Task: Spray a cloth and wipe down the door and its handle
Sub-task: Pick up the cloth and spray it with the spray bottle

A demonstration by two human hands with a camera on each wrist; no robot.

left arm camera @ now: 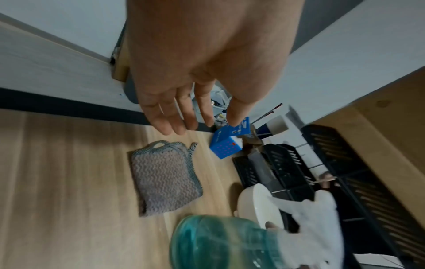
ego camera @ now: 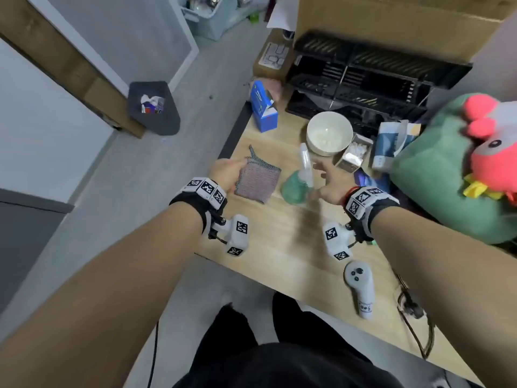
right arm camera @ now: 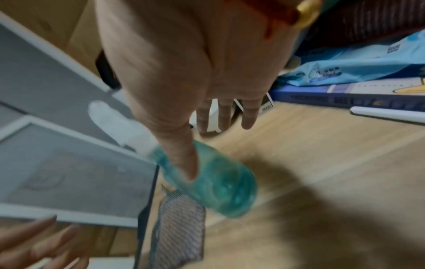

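A folded grey-pink woven cloth (ego camera: pixel 258 182) lies flat on the wooden table (ego camera: pixel 279 242), near its left edge. My left hand (ego camera: pixel 235 175) hovers over the cloth's left side with straight fingers (left arm camera: pixel 174 118) and holds nothing. The cloth (left arm camera: pixel 165 176) lies below those fingers in the left wrist view. Right of the cloth is a blurred teal spray bottle (ego camera: pixel 298 184) with a white trigger head. My right hand (ego camera: pixel 321 175) is spread open just right of it. In the right wrist view the thumb overlaps the bottle (right arm camera: pixel 220 185); I cannot tell whether they touch.
Behind the bottle stand a white bowl (ego camera: pixel 329 133), a blue box (ego camera: pixel 263 107) and a black rack (ego camera: pixel 363 79). A green and pink plush toy (ego camera: pixel 453 163) fills the right. A white controller (ego camera: pixel 359 287) lies near the front. A dark bin (ego camera: pixel 154 107) stands beside a wood-edged door (ego camera: pixel 56 57).
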